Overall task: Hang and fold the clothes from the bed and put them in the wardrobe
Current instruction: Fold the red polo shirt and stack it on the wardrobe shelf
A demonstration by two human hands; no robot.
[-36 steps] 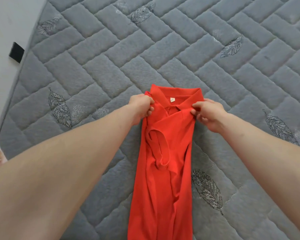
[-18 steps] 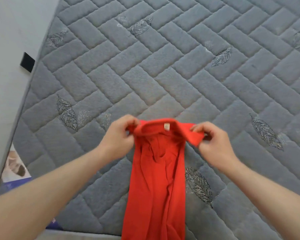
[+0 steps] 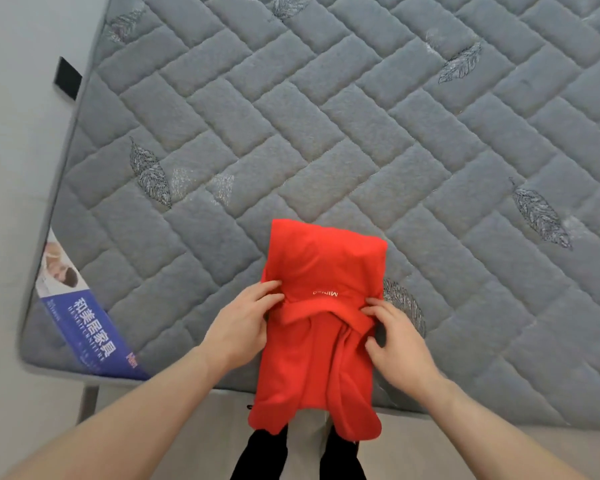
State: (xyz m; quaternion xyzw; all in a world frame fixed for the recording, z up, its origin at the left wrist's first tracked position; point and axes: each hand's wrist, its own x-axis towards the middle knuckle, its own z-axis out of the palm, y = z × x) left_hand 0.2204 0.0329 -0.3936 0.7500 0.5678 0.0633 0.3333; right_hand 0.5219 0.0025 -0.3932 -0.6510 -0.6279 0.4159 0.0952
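A red shirt (image 3: 321,317), folded over, is laid at the bed's (image 3: 326,133) near edge (hem overhanging). Its sides are pinched by the left hand (image 3: 243,322) and right hand (image 3: 400,341).

Both arms reach forward; left hand (image 3: 240,323) and right hand (image 3: 400,341) curl their fingers.

Bright even daylight, soft faint shadows, wide-angle edge bending, slight motion blur
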